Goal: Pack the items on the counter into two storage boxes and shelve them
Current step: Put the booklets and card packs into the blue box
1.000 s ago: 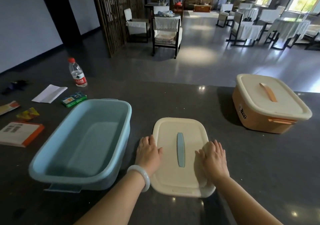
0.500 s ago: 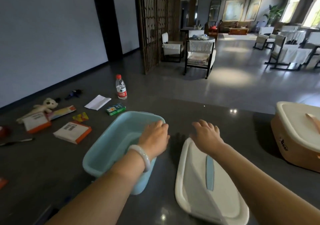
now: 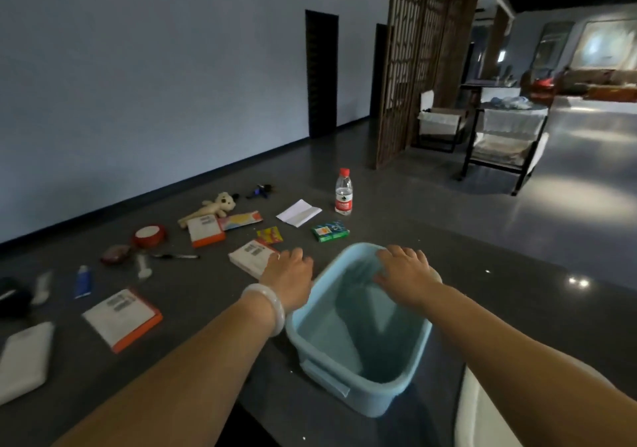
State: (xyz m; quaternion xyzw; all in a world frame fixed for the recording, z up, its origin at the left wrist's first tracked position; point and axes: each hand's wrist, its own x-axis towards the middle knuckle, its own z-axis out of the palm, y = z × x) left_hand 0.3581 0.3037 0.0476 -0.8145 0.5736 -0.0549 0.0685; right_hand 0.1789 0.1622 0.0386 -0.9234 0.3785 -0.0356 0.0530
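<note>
as our left hand [image 3: 287, 274] and right hand [image 3: 405, 271] hang open, gripping nothing, at blue box [image 3: 362, 395] rim, careless reach toward book [image 3: 250, 257] could shove light box sideways.

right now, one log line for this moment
left hand: at orange-edged book | right hand: on far rim | blue storage box: empty, uncovered

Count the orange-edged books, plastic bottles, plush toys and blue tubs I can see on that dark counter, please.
Orange-edged books: 3
Plastic bottle: 1
Plush toy: 1
Blue tub: 1
Total: 6
</note>
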